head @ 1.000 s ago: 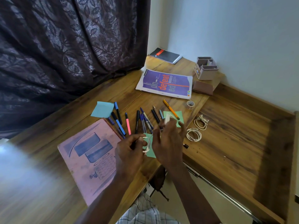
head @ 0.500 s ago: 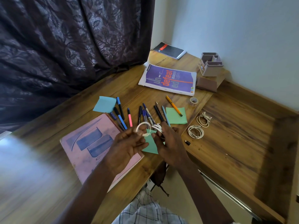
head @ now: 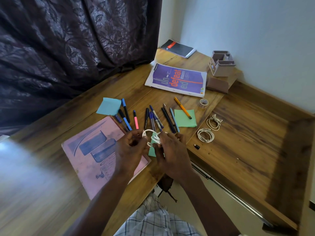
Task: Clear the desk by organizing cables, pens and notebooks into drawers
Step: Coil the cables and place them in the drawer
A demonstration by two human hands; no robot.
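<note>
My left hand (head: 129, 150) and my right hand (head: 172, 150) both grip a white cable (head: 152, 137), looped between them just above the desk (head: 68, 126). Several pens (head: 153, 120) lie fanned out beyond my fingers, and an orange pen (head: 182, 108) rests across a green sticky pad (head: 185, 119). A pink notebook (head: 95, 154) lies under my left hand. Two coiled white cables (head: 205, 135) (head: 214, 122) sit in the open wooden drawer (head: 242, 143) to the right. A purple notebook (head: 177, 80) and a black spiral notebook (head: 178, 48) lie farther back.
A pink desk organizer (head: 221, 65) stands by the wall at the back right. A tape roll (head: 203, 103) and a blue sticky pad (head: 109, 106) lie on the desk. A small black adapter (head: 197, 147) lies in the drawer. A dark curtain (head: 68, 40) hangs to the left.
My hands have stayed over the desk's front edge, working the white cable into loops. The cable loop now shows more clearly between my fingers. The camera view has shifted slightly.
</note>
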